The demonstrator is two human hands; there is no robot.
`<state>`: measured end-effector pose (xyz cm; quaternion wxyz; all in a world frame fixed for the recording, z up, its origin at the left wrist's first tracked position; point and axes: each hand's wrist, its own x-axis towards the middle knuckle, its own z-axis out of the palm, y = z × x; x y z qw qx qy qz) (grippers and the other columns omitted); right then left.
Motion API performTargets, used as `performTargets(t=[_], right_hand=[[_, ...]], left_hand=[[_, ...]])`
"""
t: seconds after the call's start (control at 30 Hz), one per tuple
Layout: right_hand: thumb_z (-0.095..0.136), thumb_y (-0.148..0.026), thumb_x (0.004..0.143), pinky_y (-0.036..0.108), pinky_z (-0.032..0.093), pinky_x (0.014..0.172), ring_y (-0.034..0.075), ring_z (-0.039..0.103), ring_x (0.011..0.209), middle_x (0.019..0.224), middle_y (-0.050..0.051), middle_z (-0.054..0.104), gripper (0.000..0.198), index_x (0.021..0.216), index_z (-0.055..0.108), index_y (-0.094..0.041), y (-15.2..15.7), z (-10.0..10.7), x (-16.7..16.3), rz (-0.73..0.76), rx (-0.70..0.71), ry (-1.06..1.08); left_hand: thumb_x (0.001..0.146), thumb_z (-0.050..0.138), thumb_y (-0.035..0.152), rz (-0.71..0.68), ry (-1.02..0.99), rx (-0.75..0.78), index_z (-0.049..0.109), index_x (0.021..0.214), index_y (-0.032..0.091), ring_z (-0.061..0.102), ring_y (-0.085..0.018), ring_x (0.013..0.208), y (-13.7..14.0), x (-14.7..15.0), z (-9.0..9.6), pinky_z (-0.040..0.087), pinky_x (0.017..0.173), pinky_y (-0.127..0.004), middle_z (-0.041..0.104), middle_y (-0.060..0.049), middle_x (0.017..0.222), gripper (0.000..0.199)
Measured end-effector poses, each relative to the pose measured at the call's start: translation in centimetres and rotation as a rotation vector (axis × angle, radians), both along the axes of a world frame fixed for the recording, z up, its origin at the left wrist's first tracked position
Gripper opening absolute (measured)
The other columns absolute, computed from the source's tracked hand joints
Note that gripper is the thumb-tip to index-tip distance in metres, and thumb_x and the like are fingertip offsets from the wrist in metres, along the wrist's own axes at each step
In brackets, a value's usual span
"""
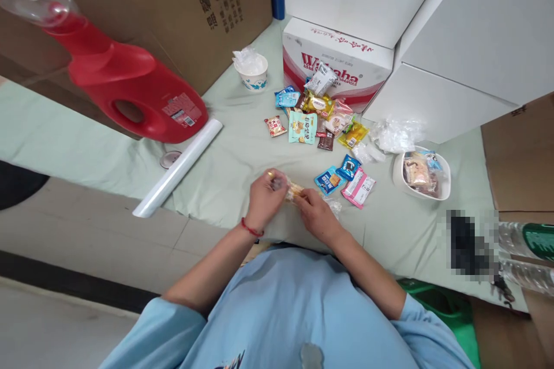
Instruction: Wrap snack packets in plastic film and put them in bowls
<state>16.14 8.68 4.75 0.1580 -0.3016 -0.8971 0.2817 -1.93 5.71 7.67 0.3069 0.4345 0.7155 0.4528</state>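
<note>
A clear-wrapped snack [295, 190] sits just below the centre of the frame, where the step in hand seems to be working its wrapper with both hands; the next move probably calls for a steady two-sided pinch. The left hand [265, 195] and right hand [319, 214] are nearly closed, fingers gripping opposite ends, with a pink packet [358, 187] lying to the right.
</note>
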Motion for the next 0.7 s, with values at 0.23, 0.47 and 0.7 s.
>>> performTargets(t=[0.23,0.47,0.7], right_hand=[[0.044,-0.018,0.101,0.039,0.054,0.1,0.022,0.064,0.114,0.122,0.01,0.068,0.032,0.122,0.068,-0.022,0.6,1.0,3.5,-0.129,-0.067,0.246],[0.063,-0.023,0.091,0.05,0.047,0.102,0.035,0.052,0.12,0.133,0.016,0.061,0.019,0.107,0.073,-0.018,-0.2,1.5,6.9,-0.438,0.157,-0.268],[0.05,-0.024,0.1,0.029,0.048,0.076,0.021,0.062,0.085,0.091,0.006,0.068,0.015,0.099,0.065,-0.02,1.0,3.7,2.1,-0.333,-0.102,-0.06]], left_hand=[[0.098,0.05,0.026,-0.455,0.566,0.086,0.066,0.129,0.022,0.062,-0.026,0.128,-3.6,4.1,-0.7,0.042,0.109,-0.049,0.07,-0.009,0.135,0.035],[0.093,0.051,0.013,-0.491,0.804,0.143,0.062,0.139,0.021,0.058,-0.025,0.133,-4.6,3.8,-3.0,0.037,0.113,-0.048,0.067,-0.009,0.141,0.048],[0.095,0.05,0.014,-0.444,0.825,0.117,0.069,0.129,0.024,0.058,-0.029,0.13,-4.8,4.2,-3.1,0.04,0.106,-0.048,0.068,-0.008,0.139,0.04]])
